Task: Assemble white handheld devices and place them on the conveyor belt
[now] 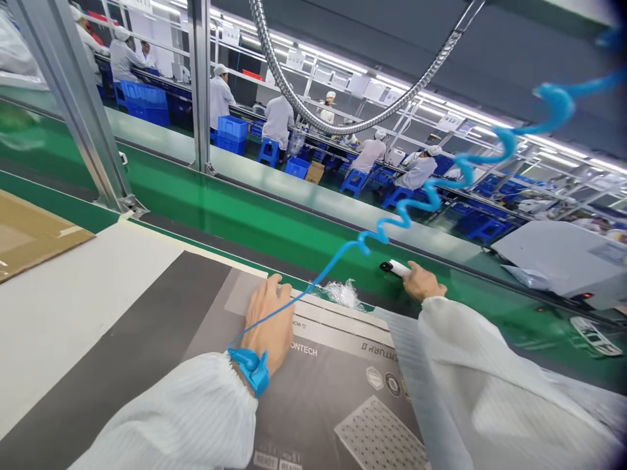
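One hand on the box, one hand on a small white tool.
The left hand (268,323) lies on the grey box (313,398), maybe to keep it still; its fingers are a bit bent and pinch nothing. The right hand (425,283), at 3 o'clock from it, has its fingers closed round the white tool (399,268). The tool pokes out at 10 o'clock, over the green belt (304,222), perhaps held by one end so its dark tip stays free. I can't tell if it touches the belt. Crinkly clear plastic (344,294) sits at 8 o'clock from the tool.
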Demonstrator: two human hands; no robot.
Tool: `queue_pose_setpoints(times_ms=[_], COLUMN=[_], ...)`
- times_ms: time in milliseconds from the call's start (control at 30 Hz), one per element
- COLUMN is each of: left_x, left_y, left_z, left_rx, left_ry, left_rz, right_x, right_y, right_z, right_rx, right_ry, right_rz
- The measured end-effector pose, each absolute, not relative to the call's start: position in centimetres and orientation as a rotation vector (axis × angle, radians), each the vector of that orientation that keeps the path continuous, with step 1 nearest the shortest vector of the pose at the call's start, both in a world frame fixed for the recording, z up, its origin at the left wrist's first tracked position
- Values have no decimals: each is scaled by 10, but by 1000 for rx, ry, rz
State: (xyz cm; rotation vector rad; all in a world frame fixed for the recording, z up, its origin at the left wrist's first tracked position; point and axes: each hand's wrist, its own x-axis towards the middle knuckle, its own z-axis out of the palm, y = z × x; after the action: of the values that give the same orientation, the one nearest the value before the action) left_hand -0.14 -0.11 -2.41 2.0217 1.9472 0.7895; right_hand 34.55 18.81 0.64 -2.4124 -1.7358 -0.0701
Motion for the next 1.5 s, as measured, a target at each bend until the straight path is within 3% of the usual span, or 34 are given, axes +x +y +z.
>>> queue_pose_setpoints(times_ms=[167,367,400,467,600,667,833,1000,1100,1200,1367,1500], left_x=[-2,-1,1,4,5,1,-9,-5,-5,-11,-21,-22], left_y=[0,-3,-4,-8,-11,-8,-2,-9,-8,1,9,4], left_z=[-25,-18,-14,-5,5,4,-2,3,4,0,-4,4], left_rx=[2010,1853,1805,1720,1628,1588,1635,1743,1685,1509,1298,1277], left_ry=[1951,1660,1585,1467,1502,1612,1458,1351,1502,1675,1615,1652], left_rz=[828,1149,1188,1219,1127,998,895,904,884,991,1098,1083], right_x=[318,242,225,189,137,132,163,178,176,179,193,213], right_y=[188,161,147,111,36,13,10,17,9,15,61,69], right_z=[17,62,67,68,38,20,12,25,23,19,8,2], right_rx=[-2391,-2151,-2067,-1767,-1283,-1272,-1321,-1291,-1202,-1191,-1800,-1946], right_ry=[-1866,-1851,-1833,-1611,-1431,-1558,-1956,-2348,-2456,-2385,-2009,-1949], right_rz=[17,193,294,829,1597,1474,415,-115,-131,76,170,25])
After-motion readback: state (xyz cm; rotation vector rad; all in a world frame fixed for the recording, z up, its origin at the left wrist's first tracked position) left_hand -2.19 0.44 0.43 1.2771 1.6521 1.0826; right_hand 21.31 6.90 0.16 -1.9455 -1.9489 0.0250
